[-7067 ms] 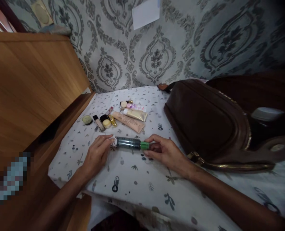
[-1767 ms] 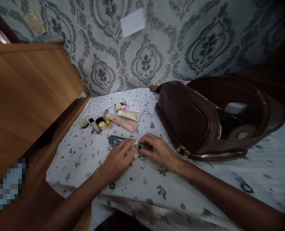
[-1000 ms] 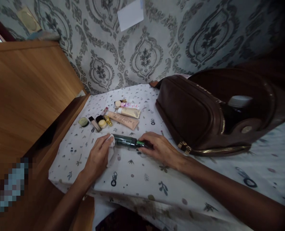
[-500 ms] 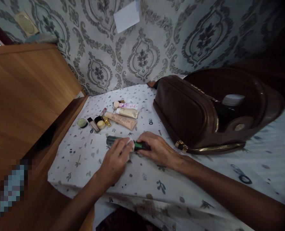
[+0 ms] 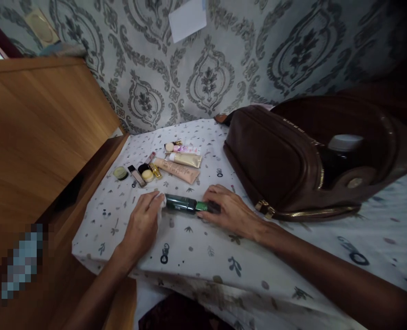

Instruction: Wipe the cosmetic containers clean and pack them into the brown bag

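A dark green bottle point(image 5: 181, 203) lies sideways just above the patterned cloth. My right hand point(image 5: 229, 208) is closed around its dark capped end. At the other end, my left hand point(image 5: 143, 220) pinches a white wipe point(image 5: 161, 201) against the bottle's base. Behind the hands lie several cosmetics: a peach tube point(image 5: 177, 171), a cream-gold tube point(image 5: 186, 159), a pink-white tube point(image 5: 186, 150), a small bottle with a black cap point(image 5: 136, 176) and a round green jar point(image 5: 120, 173).
A brown leather bag point(image 5: 268, 151) stands open at the right, with a white-lidded container point(image 5: 345, 142) inside. A wooden cabinet point(image 5: 48, 119) borders the left side. Patterned wallpaper point(image 5: 210, 78) rises behind the cloth-covered surface point(image 5: 196, 256).
My left hand has slid left along the green bottle with the wipe, from its middle to its base, uncovering the bottle's body. My right hand keeps its hold. The view has shifted slightly.
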`<state>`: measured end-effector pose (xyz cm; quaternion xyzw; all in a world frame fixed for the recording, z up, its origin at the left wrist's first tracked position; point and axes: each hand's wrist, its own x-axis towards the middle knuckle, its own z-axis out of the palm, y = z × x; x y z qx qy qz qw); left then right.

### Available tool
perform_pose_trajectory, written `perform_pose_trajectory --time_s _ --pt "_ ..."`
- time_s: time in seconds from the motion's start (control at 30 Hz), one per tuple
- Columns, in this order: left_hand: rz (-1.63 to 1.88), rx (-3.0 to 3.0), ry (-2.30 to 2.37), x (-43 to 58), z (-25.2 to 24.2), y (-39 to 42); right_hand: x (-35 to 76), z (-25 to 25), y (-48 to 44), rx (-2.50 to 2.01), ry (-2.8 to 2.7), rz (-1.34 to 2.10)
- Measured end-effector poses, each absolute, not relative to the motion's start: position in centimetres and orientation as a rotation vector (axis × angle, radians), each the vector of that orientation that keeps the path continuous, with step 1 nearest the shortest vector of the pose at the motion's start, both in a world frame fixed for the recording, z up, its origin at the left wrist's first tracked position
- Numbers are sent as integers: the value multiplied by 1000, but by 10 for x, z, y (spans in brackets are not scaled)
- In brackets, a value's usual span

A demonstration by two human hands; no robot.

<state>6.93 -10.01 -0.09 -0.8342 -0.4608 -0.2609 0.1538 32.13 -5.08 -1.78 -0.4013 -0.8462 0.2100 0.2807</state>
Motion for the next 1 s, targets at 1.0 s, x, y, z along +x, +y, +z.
perform_pose_trajectory --time_s 1.0 --pt "-543 -2543 -1146 134 14 -118 317 -20 -55 -874 -2064 961"
